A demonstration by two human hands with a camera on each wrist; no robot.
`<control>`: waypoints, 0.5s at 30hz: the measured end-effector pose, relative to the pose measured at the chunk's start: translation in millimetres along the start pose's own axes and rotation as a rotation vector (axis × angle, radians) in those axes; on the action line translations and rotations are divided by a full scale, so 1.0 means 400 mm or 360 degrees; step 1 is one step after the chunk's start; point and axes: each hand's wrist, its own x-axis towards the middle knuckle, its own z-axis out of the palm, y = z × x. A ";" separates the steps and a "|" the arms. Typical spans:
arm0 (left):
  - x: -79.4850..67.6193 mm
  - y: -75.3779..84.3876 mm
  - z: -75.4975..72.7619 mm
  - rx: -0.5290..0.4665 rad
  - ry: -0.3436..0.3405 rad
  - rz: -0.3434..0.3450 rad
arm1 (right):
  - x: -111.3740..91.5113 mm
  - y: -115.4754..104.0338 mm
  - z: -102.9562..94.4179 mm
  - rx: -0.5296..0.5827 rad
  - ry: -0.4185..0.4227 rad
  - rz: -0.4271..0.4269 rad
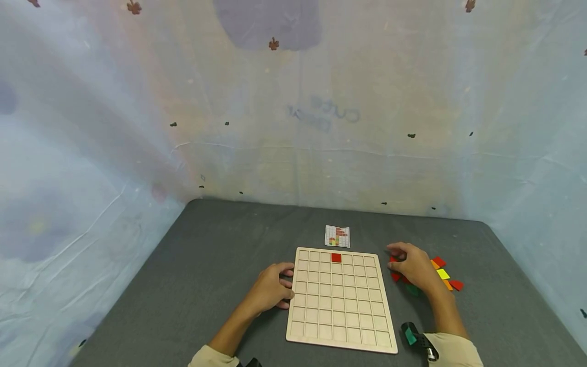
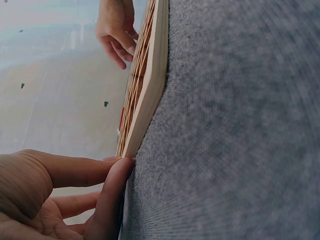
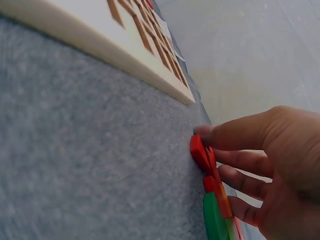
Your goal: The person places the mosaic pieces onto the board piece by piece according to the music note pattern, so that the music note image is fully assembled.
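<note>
Board (image 1: 337, 290) lies on the table (image 1: 192, 290), its far row's middle compartment holding a red tile (image 1: 336, 258). The left hand (image 1: 269, 288) rests, fingers apart, against its left edge; the right hand (image 1: 416, 265) touches loose tiles (image 1: 443, 274) beside the board, whether gripping one I cannot tell.

There, centre of the dark grey cloth-covered table (image 1: 229, 234), lay the square pale wooden grid board (image 1: 339, 306), one flat red square tile (image 1: 336, 258) sitting in its far row's middle compartment. Just behind it, the small white printed paper card (image 1: 337, 236)! On the left, the bare left hand (image 1: 269, 289) touched the board's edge; off to the right, flat multicoloured tiles (image 1: 443, 274) lay under and around the bare right hand (image 1: 415, 266).
</note>
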 end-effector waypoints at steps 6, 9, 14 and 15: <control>-0.001 0.002 0.000 -0.0005 0.0007 -0.0005 | 0.003 0.007 0.002 -0.0017 -0.0002 0.0016; -0.002 0.003 0.001 -0.0005 0.0008 -0.0006 | 0.004 0.007 0.001 -0.0051 -0.0006 0.0037; -0.003 0.003 0.001 -0.0001 0.0013 -0.0002 | 0.005 0.005 -0.003 -0.0083 -0.0044 0.0080; -0.003 0.003 0.001 0.0001 0.0013 -0.0001 | 0.006 0.006 -0.004 -0.0086 -0.0052 0.0081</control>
